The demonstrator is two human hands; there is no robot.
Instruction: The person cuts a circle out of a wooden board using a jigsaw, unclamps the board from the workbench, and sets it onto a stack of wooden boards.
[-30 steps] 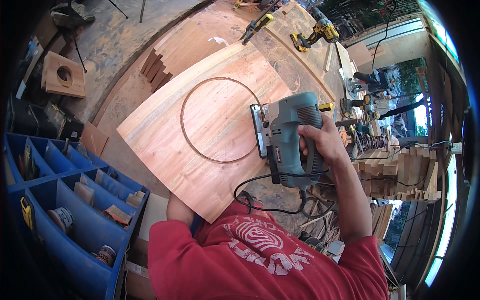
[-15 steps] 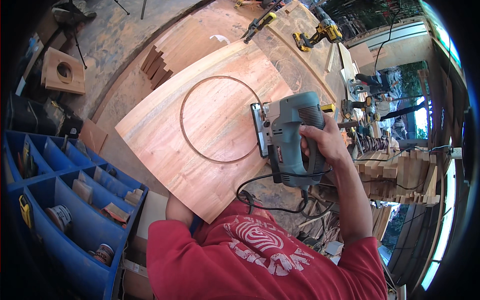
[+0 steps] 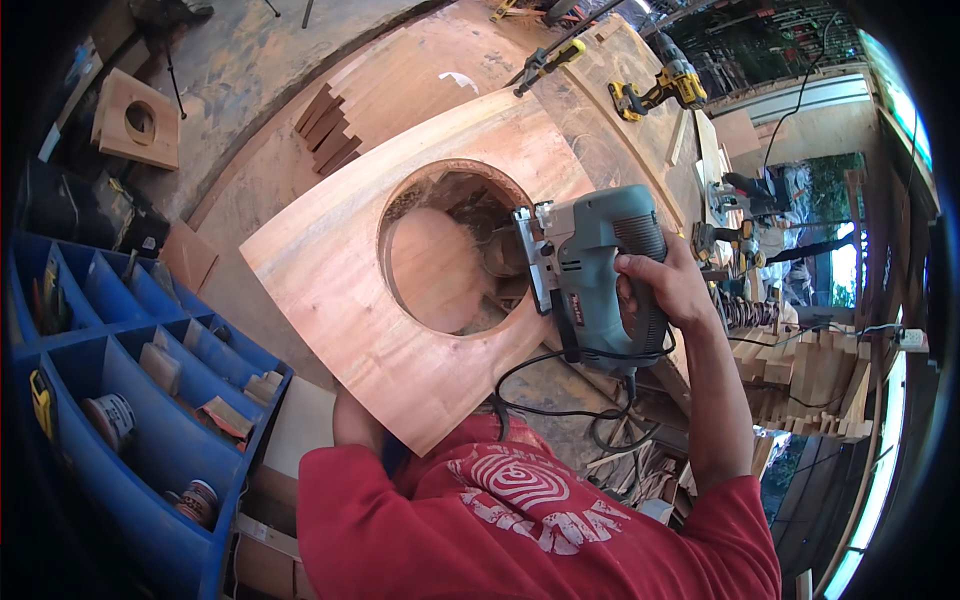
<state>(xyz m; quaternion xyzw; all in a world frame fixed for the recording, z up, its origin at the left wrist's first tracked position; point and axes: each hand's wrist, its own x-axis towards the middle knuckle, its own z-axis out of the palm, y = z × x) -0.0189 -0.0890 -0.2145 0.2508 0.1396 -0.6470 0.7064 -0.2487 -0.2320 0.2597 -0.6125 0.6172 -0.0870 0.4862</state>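
Observation:
My right hand (image 3: 660, 280) is closed around the handle of a teal jigsaw (image 3: 595, 245), its shoe at the right edge of a round opening in a light wooden board (image 3: 330, 325). Through the opening a wooden disc (image 3: 435, 270) shows lower down, below the board's face. The power cord (image 3: 520, 372) loops under the tool. My left forearm (image 3: 355, 425) runs beneath the board's lower corner; the hand itself is hidden by the board.
A blue compartment organizer (image 3: 140, 430) fills the lower left. A holed wooden piece (image 3: 115, 120) lies at the upper left. Stacked panels (image 3: 380, 85), a clamp (image 3: 550, 68) and a drill (image 3: 660, 85) are beyond the board. Cut timber (image 3: 830, 380) is piled at right.
The circle outlined by the groove has dropped out, leaving an open hole with the disc seen below. Board, jigsaw and my right hand have shifted slightly to the right in view.

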